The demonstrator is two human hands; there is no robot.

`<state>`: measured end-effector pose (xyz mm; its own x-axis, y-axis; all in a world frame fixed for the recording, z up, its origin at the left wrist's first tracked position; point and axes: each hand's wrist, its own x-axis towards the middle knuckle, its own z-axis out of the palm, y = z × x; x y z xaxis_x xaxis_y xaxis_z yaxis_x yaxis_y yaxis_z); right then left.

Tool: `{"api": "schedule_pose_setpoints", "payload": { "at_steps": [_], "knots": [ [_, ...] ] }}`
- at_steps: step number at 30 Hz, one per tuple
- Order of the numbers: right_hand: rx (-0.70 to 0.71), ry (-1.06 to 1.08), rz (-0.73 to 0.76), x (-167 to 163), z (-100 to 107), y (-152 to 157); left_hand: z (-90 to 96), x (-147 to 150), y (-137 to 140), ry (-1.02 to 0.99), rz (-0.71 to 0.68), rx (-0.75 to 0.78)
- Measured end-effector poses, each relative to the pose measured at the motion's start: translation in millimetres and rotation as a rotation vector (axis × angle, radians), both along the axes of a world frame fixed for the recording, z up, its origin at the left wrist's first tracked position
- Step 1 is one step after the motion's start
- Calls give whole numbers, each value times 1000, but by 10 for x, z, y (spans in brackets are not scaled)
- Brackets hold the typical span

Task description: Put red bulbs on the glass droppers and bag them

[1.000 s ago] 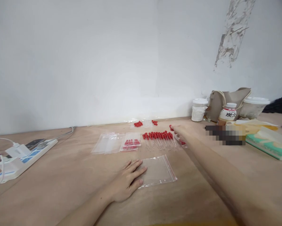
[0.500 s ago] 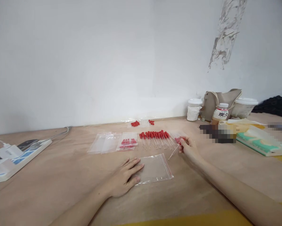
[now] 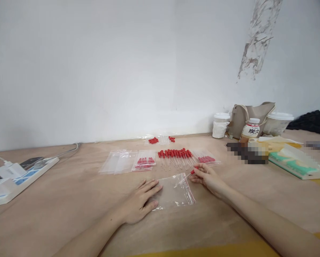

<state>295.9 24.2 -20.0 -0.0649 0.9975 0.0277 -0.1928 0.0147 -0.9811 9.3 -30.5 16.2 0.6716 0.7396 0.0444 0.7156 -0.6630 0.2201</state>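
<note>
My left hand (image 3: 141,201) lies flat with its fingers spread, pressing the left end of a clear zip bag (image 3: 172,194) onto the table. At the bag's right end, my right hand (image 3: 206,178) pinches a dropper (image 3: 192,172) by its red bulb. The dropper's thin clear tube points left and reaches past the red zip line, into the bag's mouth. Behind the bag, a row of red-bulbed droppers (image 3: 176,154) lies side by side. Filled zip bags with red-bulbed pieces flank the row, one on the left (image 3: 145,161) and one on the right (image 3: 207,159).
Flat clear bags (image 3: 118,162) lie at left, and loose red bulbs (image 3: 153,140) on plastic near the wall. A power strip (image 3: 28,178) stands far left. To the right are a lidded cup (image 3: 221,125), a bottle (image 3: 250,130), a grey bag (image 3: 236,121) and a tissue pack (image 3: 296,162).
My right hand has moved left and toward me, bringing the dropper from beside the right filled bag to the clear bag's mouth. My left hand has stayed put.
</note>
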Motion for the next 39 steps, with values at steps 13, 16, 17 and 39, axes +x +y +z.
{"api": "schedule_pose_setpoints", "payload": {
  "at_steps": [13, 16, 17, 39],
  "knots": [
    [572, -698, 174, -123, 33, -80, -37, -16, 13, -19, -14, 5],
    [623, -687, 245, -138, 25, -36, -30, -12, 16, -24, -22, 4],
    [623, -691, 280, -123, 29, -24, -25, -11, 14, -21, -20, 3],
    [167, -794, -164, 266, 238, 585, -38, -57, 22, -236, 4, 69]
  ]
}}
